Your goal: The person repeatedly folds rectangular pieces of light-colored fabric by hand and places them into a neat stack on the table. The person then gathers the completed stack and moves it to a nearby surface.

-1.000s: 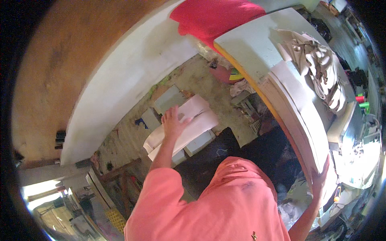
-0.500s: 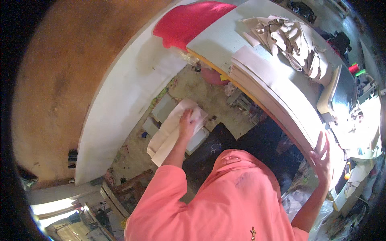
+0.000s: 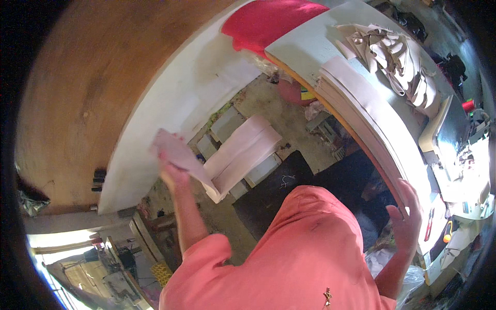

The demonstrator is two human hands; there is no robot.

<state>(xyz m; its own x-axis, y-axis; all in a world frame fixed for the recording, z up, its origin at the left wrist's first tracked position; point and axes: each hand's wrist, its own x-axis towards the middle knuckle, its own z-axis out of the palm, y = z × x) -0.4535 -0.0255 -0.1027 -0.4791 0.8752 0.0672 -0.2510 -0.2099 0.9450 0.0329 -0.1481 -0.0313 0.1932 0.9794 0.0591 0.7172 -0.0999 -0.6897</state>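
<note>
My left hand (image 3: pixel 174 168), a little blurred, grips one end of a pale pink fabric piece (image 3: pixel 181 152) and holds it raised to the left. That piece runs down to the near end of a folded strip of the same pale fabric (image 3: pixel 245 150), which lies on a low support between the tables. On the right, my right hand (image 3: pixel 407 219) rests at the near end of a long stack of pale fabric pieces (image 3: pixel 372 121) along the table edge. Its thumb stands apart from the fingers, and the fingertips lie against the stack.
A grey table (image 3: pixel 305 39) curves along the right, bearing a crumpled pale fabric heap (image 3: pixel 395 64) and a dark machine (image 3: pixel 439 132). Red cloth (image 3: pixel 268 23) hangs at the far end. An orange-handled tool (image 3: pixel 448 231) lies near my right hand. A white low wall (image 3: pixel 170 103) bounds the left.
My left hand has moved from the top of the folded fabric to the left, lifting a piece's end. My right hand has shifted slightly nearer and its fingers have drawn together. The view has turned slightly.
</note>
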